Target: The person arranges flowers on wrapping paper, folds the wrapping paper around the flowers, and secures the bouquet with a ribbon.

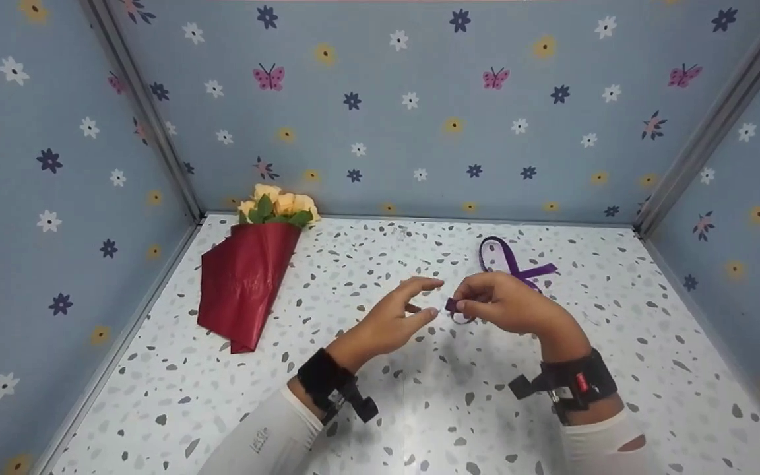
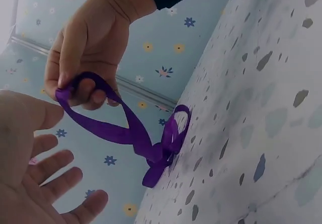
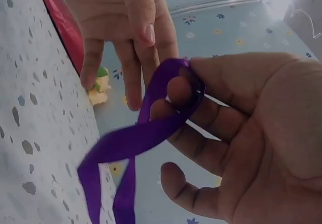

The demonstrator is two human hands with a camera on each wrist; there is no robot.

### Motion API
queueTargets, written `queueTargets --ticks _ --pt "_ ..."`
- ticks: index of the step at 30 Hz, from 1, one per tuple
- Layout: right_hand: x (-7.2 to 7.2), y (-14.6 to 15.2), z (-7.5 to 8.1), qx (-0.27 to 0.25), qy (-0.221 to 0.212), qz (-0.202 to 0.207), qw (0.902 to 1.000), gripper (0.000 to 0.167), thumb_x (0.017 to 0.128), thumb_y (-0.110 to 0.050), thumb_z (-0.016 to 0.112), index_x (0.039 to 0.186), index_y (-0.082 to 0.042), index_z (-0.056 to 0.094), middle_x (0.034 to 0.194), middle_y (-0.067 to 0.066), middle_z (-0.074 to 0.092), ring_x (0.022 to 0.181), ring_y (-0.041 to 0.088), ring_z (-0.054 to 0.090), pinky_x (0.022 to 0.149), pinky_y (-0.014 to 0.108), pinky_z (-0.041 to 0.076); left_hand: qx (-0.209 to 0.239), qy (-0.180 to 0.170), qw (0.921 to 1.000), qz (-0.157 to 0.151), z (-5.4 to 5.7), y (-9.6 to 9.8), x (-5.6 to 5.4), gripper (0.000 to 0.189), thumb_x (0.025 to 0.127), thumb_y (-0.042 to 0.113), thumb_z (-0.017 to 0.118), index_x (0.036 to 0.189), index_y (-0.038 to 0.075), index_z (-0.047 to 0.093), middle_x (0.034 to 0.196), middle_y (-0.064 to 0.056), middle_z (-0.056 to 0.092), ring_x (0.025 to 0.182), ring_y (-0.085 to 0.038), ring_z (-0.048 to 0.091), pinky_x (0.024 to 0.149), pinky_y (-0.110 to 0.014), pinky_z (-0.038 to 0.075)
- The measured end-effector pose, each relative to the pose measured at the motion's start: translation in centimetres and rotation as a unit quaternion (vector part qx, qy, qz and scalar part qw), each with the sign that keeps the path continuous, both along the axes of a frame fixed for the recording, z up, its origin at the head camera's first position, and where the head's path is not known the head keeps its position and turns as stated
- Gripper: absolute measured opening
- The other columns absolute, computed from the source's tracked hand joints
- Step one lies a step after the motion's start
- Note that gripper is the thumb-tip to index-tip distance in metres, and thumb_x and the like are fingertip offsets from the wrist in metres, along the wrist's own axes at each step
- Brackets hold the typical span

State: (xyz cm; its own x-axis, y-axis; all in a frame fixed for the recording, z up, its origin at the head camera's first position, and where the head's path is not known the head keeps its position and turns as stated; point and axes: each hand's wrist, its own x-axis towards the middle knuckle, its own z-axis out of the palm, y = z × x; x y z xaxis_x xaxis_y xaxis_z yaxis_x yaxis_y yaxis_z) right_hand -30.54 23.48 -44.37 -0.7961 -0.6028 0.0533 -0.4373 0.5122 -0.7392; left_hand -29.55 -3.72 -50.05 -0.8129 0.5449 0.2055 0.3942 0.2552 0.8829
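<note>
A purple ribbon lies partly on the speckled tabletop, with one loop lifted off it. My right hand pinches that lifted loop between thumb and fingers; in the right wrist view the ribbon wraps around a fingertip. Further down, the left wrist view has the ribbon crossing itself in a bunched, knot-like spot against the table. My left hand hovers just left of the pinched ribbon, fingers spread and holding nothing. In the right wrist view the left hand stays apart from the ribbon or close behind it.
At the left of the table lies a bouquet of pale yellow roses in dark red wrapping. Blue panels printed with flowers and butterflies enclose the back and both sides.
</note>
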Motion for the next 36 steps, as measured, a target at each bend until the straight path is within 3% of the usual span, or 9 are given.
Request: queueTargets --ticks 6,9,13,18,21,24,28,32,36 --pt "-0.2 0.4 0.0 -0.015 -0.014 0.015 0.9997 0.012 0.109 -0.010 0.073 0.113 -0.001 0.080 0.094 0.010 0.075 0.080 0.009 0.064 0.074 0.023 0.055 0.076 -0.065 0.9942 -0.040 -0.2 0.4 0.2 0.042 0.114 0.021 0.064 0.154 0.008 0.065 0.147 -0.014 0.073 0.134 -0.037 0.073 0.111 -0.054 0.061" --pt "-0.4 0.9 0.0 -0.008 -0.011 0.001 0.9999 0.011 0.109 -0.012 0.075 0.111 -0.003 0.081 0.091 0.005 0.073 0.077 0.008 0.059 0.071 0.023 0.050 0.098 -0.064 0.9930 -0.014 -0.1 0.4 0.1 0.032 0.114 0.020 0.066 0.139 0.002 0.073 0.121 -0.012 0.077 0.108 -0.027 0.075 0.099 -0.046 0.062" --pt "-0.6 1.9 0.4 0.005 -0.013 -0.043 0.9990 0.013 0.108 -0.017 0.077 0.108 -0.005 0.082 0.090 0.004 0.074 0.077 0.011 0.061 0.070 0.023 0.052 0.099 -0.040 0.9926 0.057 0.4 -0.3 -0.3 0.028 0.114 0.022 0.069 0.113 -0.004 0.080 0.090 0.002 0.068 0.080 -0.011 0.058 0.076 -0.027 0.050" --pt "-0.8 3.9 1.0 0.030 0.005 -0.107 0.9938 0.015 0.109 -0.022 0.077 0.106 -0.008 0.083 0.091 0.005 0.074 0.081 0.016 0.063 0.073 0.027 0.054 0.053 -0.011 0.9918 0.116 1.3 -2.2 -1.2 0.036 0.110 0.029 0.076 0.091 -0.001 0.078 0.073 0.008 0.057 0.067 -0.011 0.050 0.063 -0.025 0.041" --pt "-0.9 5.5 1.3 0.039 0.023 -0.145 0.9883 0.017 0.110 -0.024 0.076 0.106 -0.009 0.083 0.088 0.001 0.070 0.081 0.018 0.060 0.074 0.030 0.052 0.010 0.012 0.9889 0.148 1.8 -3.7 -1.7 0.040 0.109 0.036 0.079 0.077 0.011 0.073 0.068 0.008 0.051 0.066 -0.012 0.047 0.062 -0.028 0.039" --pt "-0.8 7.3 1.7 0.055 0.026 -0.194 0.9792 0.021 0.110 -0.029 0.077 0.105 -0.009 0.083 0.086 -0.001 0.064 0.081 0.019 0.055 0.072 0.033 0.049 -0.056 0.045 0.9768 0.202 2.4 -5.5 -2.2 0.044 0.106 0.044 0.081 0.072 0.021 0.067 0.066 0.008 0.052 0.062 -0.012 0.049 0.061 -0.031 0.040" --pt "-0.6 10.0 2.1 0.086 0.022 -0.251 0.9640 0.027 0.110 -0.035 0.077 0.109 -0.009 0.082 0.091 0.003 0.068 0.086 0.022 0.056 0.075 0.036 0.049 -0.139 0.060 0.9575 0.246 2.7 -7.5 -3.1 0.041 0.104 0.048 0.083 0.077 0.021 0.069 0.071 0.006 0.056 0.066 -0.014 0.053 0.062 -0.033 0.041" --pt "-0.6 13.2 1.7 0.116 0.012 -0.304 0.9457 0.033 0.112 -0.038 0.073 0.117 -0.006 0.081 0.105 0.011 0.073 0.094 0.027 0.061 0.077 0.037 0.052 -0.187 0.044 0.9537 0.232 2.4 -8.9 -3.9 0.035 0.106 0.044 0.082 0.083 0.019 0.072 0.082 0.002 0.059 0.076 -0.017 0.053 0.068 -0.035 0.044" --pt "-0.5 16.4 0.8 0.143 -0.012 -0.341 0.9289 0.037 0.113 -0.039 0.070 0.121 -0.003 0.079 0.115 0.017 0.072 0.100 0.032 0.062 0.077 0.038 0.050 -0.192 0.018 0.9628 0.189 2.1 -10.0 -4.3 0.038 0.111 0.039 0.076 0.084 0.014 0.067 0.092 -0.003 0.057 0.084 -0.020 0.054 0.074 -0.036 0.045"
